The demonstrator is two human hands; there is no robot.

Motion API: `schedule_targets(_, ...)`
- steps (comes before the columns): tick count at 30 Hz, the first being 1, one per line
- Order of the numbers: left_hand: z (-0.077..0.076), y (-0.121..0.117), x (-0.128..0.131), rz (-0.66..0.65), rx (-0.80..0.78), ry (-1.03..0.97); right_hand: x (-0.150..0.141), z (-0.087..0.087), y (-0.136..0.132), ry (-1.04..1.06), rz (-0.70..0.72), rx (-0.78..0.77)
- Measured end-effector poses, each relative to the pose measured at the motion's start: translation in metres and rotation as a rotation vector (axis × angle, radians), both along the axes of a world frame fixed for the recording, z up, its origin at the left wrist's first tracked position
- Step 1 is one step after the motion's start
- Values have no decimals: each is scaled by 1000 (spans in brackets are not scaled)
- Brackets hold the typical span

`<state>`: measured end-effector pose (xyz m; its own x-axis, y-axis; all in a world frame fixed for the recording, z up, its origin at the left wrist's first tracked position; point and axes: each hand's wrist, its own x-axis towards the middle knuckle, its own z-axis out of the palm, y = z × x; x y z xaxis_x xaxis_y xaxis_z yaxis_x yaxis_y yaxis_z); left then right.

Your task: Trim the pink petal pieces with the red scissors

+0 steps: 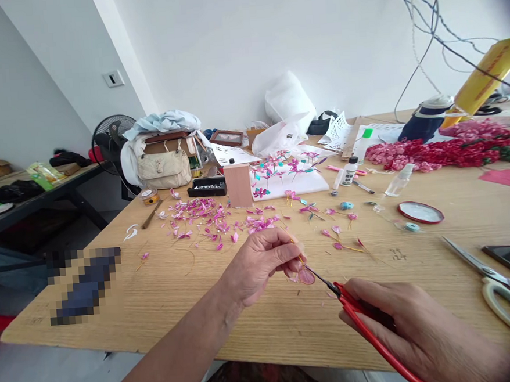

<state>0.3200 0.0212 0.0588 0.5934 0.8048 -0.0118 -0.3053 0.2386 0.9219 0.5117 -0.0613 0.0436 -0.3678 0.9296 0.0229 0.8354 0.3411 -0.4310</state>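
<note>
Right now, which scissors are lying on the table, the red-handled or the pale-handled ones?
The pale-handled scissors, lying at the right of the table, untouched; the red-handled pair is in the right hand.

There's a black fan [112, 140] just left of that beige bag [164, 169], pale blue cloth [163, 122] heaped above the bag, and a puffy white sack [289, 102] well to its right.

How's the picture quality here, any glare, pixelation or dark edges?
Head view: bright, soft light on the wall; head view: a pixelated patch over the table at left; head view: dark right-hand corners; head view: the red scissors read clearly.
</note>
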Motion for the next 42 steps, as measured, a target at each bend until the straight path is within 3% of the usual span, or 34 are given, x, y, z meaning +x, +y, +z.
schedule_targets(16,-5,1,-2,26,-20,-40,-3,3,2,116,-14,64)
schedule_targets(28,-2,4,0,23,-2,64,5,7,6,147,-32,-184)
schedule_targets(37,-14,21,4,83,10,125,4,-10,35,736,-358,-100)
schedule_targets(42,-26,28,14,104,-9,105,-10,-17,54,913,-392,-103)
